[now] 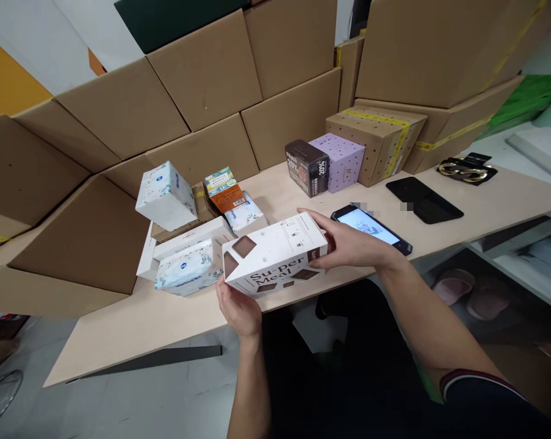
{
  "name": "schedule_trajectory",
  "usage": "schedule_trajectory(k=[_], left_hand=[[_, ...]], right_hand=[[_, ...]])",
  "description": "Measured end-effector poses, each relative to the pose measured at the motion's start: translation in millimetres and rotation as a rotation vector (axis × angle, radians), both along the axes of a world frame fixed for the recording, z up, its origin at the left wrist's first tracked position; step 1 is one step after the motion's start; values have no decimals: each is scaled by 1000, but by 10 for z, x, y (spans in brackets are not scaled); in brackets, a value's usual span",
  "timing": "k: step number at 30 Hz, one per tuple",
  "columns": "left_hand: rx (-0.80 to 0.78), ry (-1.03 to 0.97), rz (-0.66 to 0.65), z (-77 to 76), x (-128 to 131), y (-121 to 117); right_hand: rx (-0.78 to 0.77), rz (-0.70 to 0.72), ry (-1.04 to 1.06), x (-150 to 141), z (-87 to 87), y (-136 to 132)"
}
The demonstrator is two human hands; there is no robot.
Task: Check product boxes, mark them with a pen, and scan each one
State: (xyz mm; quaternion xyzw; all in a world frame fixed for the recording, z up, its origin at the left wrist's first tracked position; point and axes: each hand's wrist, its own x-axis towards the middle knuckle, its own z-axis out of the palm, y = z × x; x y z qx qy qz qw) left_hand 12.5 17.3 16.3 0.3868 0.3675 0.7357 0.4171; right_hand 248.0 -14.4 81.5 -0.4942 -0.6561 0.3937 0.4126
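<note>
Between my two hands is a white carton (275, 247) with brown squares and the words "Su-per Meal", at the front edge of the table. My left hand (241, 308) grips its near left corner, fingers partly hidden beneath. My right hand (343, 242) closes round its right end, thumb and fingers on opposite sides. Just left of the carton lies a floral tissue pack (188, 268). Behind it are another tissue pack (165, 192), an orange and green box (224, 189) and a third tissue pack (245, 213). A lit phone (371, 227) lies near my right wrist.
Cardboard boxes (206, 67) are stacked along the back of the wooden table (119, 329). A dark box (306, 167) and a lilac box (342, 160) stand before them. Farther right are a black flat device (424, 201) and gold-coloured rings on a black card (467, 169).
</note>
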Motion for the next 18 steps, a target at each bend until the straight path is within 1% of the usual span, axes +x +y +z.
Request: schedule_trajectory(k=[2,4,6,8,9,11,13,15,18], left_hand=[[22,-12,28,6,-6,0],[18,-43,48,-5,-24,3],[-20,-77,48,-32,-51,7],[-53,-87,35,-63,-77,11],[-56,-80,27,-76,-86,12],[-48,-57,15,-92,-94,11],[-44,-33,20,-97,-94,8],[-40,-13,26,-99,-93,1],[-35,10,22,-108,-97,-8]], right_hand=[[6,-12,8,-37,28,-87],[22,-56,43,-54,75,-196],[85,-176,90,-46,136,-258],[200,-352,128,-18,193,-218],[263,-439,139,0,214,-151],[366,-580,152,35,234,69],[420,-660,168,59,223,364],[435,-748,160,65,190,676],[398,-844,56,25,122,1066]])
